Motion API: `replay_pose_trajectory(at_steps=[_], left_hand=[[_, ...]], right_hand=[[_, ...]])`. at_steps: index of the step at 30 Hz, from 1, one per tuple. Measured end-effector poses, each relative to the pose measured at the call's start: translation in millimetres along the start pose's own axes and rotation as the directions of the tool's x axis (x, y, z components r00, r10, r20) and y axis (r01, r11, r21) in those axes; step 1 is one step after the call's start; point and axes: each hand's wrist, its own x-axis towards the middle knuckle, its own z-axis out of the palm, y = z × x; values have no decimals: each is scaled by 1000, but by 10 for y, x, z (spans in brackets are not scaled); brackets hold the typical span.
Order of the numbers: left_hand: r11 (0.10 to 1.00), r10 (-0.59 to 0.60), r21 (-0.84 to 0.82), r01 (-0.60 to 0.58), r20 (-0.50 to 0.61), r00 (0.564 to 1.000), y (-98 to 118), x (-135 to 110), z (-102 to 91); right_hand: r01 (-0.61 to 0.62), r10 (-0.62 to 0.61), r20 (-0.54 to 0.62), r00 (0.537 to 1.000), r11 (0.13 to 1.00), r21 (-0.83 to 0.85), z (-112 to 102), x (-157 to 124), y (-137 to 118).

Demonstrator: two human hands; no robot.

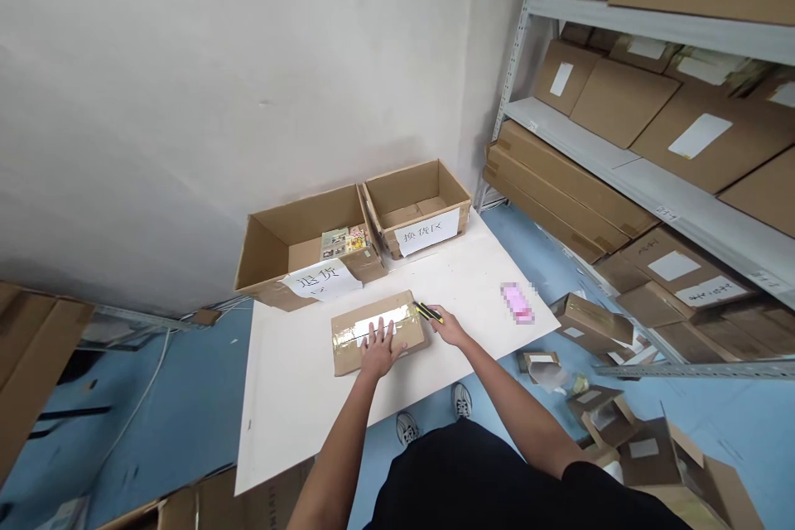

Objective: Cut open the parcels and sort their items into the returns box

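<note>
A taped cardboard box [345, 358] with a white label lies on the white table [291, 431]. My left hand [379, 350] rests flat on its top with the fingers spread, partly covering the label. In my right hand [448, 326] is a black and yellow utility knife [428, 312], its front end at the box's right end by the shiny tape. Whether the blade touches the tape is too small to tell.
Behind the box stand two open cartons with handwritten signs, the left carton [267, 252] holding small printed boxes [344, 242] and the right carton [416, 190]. A blurred pink item [517, 303] lies at the table's right. Shelving [584, 132] with boxes rises at right; opened boxes [658, 451] litter the floor.
</note>
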Motion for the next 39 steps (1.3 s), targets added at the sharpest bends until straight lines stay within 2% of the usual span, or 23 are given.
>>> replay_pose_trajectory(at_steps=[5,9,15,23,27,32,39], left_hand=[[1000,0,31,1,-31,1000,1,-7,18],[1000,-8,23,9,-36,999,15,-10,24],[1000,-10,-9,9,-41,999,20,-29,14],[1000,-7,-25,6,-57,998,-3,-3,76],[1000,-2,-28,-1,-77,997,-22,21,123],[999,7,-53,-11,-85,996,-48,51,165],[998,12,-56,-19,-128,992,-58,55,213]], right_hand=[[-14,6,-71,997,994,-109,-2,-5,-48],[-17,15,-16,1000,991,-135,1,-32,-47],[-36,29,-63,998,994,-105,25,-42,5],[5,-6,-24,1000,1000,-11,54,-9,31],[-2,1,-77,997,1000,-12,76,-18,44],[6,-4,-88,996,1000,20,56,-6,76],[19,-18,-37,999,1000,25,20,28,26]])
